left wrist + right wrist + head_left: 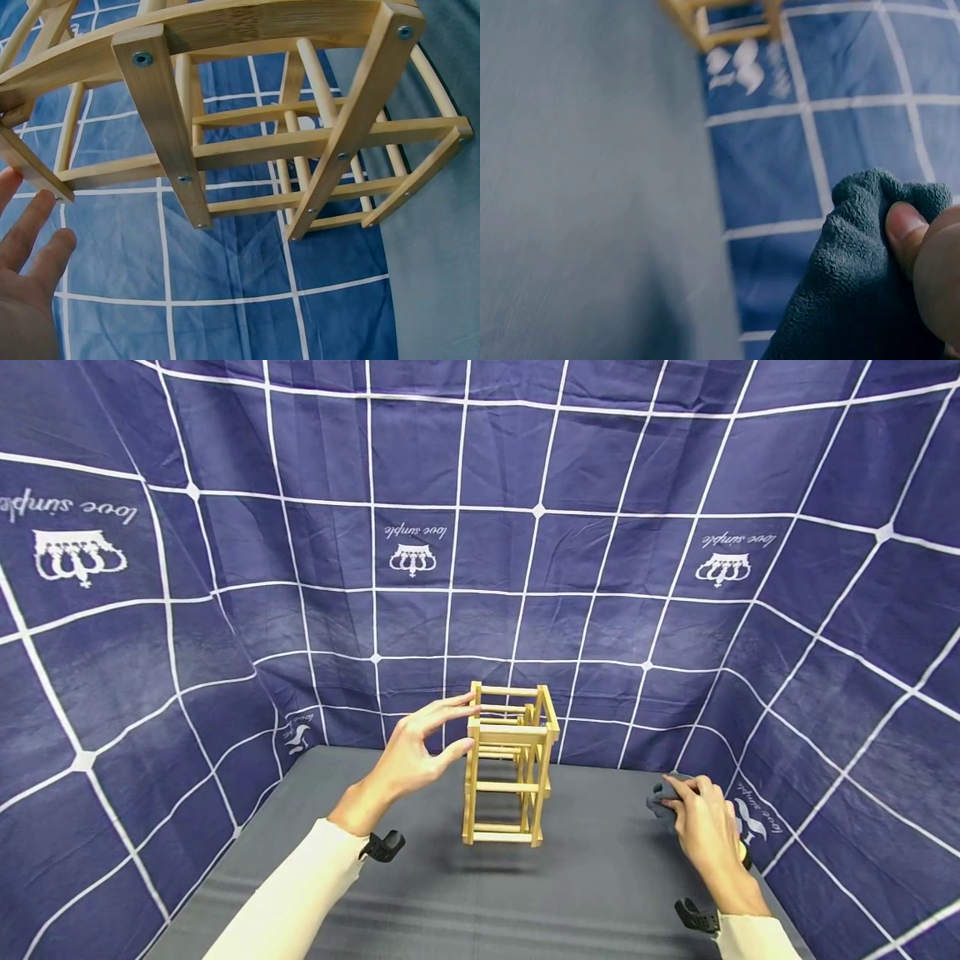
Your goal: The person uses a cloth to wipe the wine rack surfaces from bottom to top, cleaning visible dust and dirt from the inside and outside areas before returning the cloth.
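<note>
A light wooden rack (506, 787) with slats and round rungs stands on the grey surface in the middle of the head view. My left hand (412, 756) is at its upper left post, fingers stretched out and touching the wood. The left wrist view shows the fingertips at one end of the rack's frame (270, 154), with screw heads along the slats. Off to the right, my right hand (705, 827) pinches a dark teal towel-like cloth (840, 285) between thumb and fingers. Part of the cloth is hidden behind the hand.
A grey cloth-covered surface (592, 877) lies under the rack. Blue fabric (495, 560) with white grid lines hangs behind and along both sides. Near the right wrist, by the right-hand fabric, a small yellowish thing (744, 852) shows, mostly hidden.
</note>
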A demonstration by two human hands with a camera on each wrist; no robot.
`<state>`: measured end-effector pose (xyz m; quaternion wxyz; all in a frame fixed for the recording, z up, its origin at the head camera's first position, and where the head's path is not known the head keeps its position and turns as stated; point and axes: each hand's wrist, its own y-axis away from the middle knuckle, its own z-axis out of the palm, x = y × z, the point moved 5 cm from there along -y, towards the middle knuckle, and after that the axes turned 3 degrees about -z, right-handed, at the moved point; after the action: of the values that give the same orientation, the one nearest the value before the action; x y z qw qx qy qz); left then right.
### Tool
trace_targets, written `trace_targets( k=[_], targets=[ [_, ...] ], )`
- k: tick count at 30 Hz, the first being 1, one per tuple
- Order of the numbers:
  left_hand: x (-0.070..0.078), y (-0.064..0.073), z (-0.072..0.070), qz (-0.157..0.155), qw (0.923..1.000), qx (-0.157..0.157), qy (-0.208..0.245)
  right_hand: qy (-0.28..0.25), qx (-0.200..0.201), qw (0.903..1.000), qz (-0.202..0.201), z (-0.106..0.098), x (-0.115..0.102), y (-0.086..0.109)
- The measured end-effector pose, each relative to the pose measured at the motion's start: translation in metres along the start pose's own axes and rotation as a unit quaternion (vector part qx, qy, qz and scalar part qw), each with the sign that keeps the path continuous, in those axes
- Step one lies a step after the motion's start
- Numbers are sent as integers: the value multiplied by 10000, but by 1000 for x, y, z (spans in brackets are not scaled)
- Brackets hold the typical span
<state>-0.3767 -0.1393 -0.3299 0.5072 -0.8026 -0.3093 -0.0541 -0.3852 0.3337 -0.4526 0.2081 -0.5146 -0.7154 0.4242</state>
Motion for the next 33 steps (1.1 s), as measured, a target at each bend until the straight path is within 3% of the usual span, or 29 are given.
trace_targets(
  k=[8,14,22,33],
  targets=[
    [-7,15,-4,-165,9996,-41,-219,732,-654,9939,499,13,48,41],
    [-21,34,-8,-353,9990,-61,-249,392,-1287,9830,1248,29,62,64],
    [-41,63,-12,-702,9961,-104,-532,-199,-1793,9542,2385,31,64,58],
    [-61,97,-8,-1203,9890,-509,-700,-445,-2040,9395,2717,37,64,63]
  ],
)
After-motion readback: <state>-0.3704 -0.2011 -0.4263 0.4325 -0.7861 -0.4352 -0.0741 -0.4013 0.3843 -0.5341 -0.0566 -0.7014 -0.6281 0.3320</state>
